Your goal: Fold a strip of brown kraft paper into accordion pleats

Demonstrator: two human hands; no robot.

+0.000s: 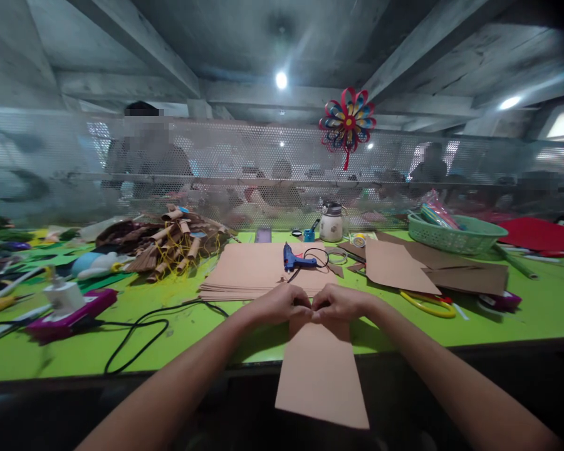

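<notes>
A tan sheet of card (322, 376) hangs over the table's front edge, its far end under my fingers. My left hand (286, 305) pinches that far end from the left. Close beside it, fingertips nearly meeting, my right hand (341, 302) pinches the same end from the right. The far edge itself is hidden by my fingers. Just beyond my hands lies a stack of tan card sheets (244, 266), with a blue glue gun (301, 258) resting on top.
A purple power strip (98, 302) with a black cable (162, 321) sits left. Rolled brown paper pieces (183, 241) are heaped behind. Brown cardboard (470, 275), yellow-handled scissors (425, 305) and a green basket (479, 238) are right. A perforated screen (244, 150) stands behind, people beyond.
</notes>
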